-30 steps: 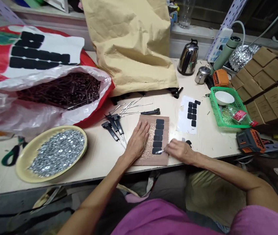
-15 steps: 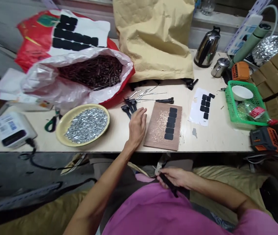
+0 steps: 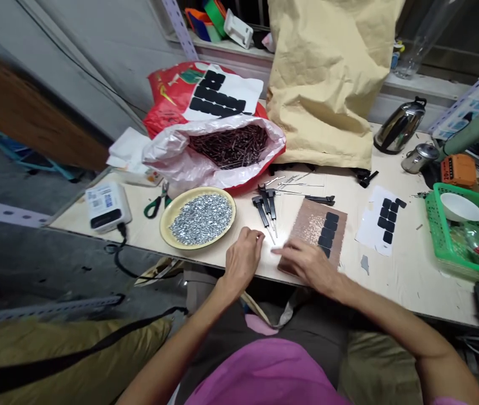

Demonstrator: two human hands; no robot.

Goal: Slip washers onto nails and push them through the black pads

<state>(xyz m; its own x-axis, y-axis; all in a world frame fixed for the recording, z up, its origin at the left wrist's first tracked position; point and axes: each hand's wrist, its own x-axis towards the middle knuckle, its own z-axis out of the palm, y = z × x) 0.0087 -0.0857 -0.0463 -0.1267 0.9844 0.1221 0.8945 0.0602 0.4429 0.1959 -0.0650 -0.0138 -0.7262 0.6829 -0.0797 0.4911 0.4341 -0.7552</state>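
My left hand [image 3: 242, 257] is at the table's front edge, right of the yellow bowl [image 3: 165, 228] of small silvery metal pieces. Its thumb and fingers are pinched together; what they hold, if anything, is too small to make out. My right hand [image 3: 309, 263] reaches over the lower left of a brown board [image 3: 307, 216], its index finger stretched out toward the left hand. A dark spot shows at that fingertip. Rounded black pads [image 3: 327, 228] line the board beside pale specks. Several black-headed pieces with thin metal rods [image 3: 265, 203] lie just beyond my hands.
Behind the bowl stands a red and white sack [image 3: 171, 149] full of dark thin rods. Scissors [image 3: 153, 207] and a white device [image 3: 107, 207] are at the left. On the right are a white sheet with black pads [image 3: 370, 233], a green basket [image 3: 435, 247] and a steel kettle [image 3: 402, 126].
My right hand has come up from my lap, where it held a black piece, to the board. My left hand has drawn back and closed into a pinch. The view has turned left.
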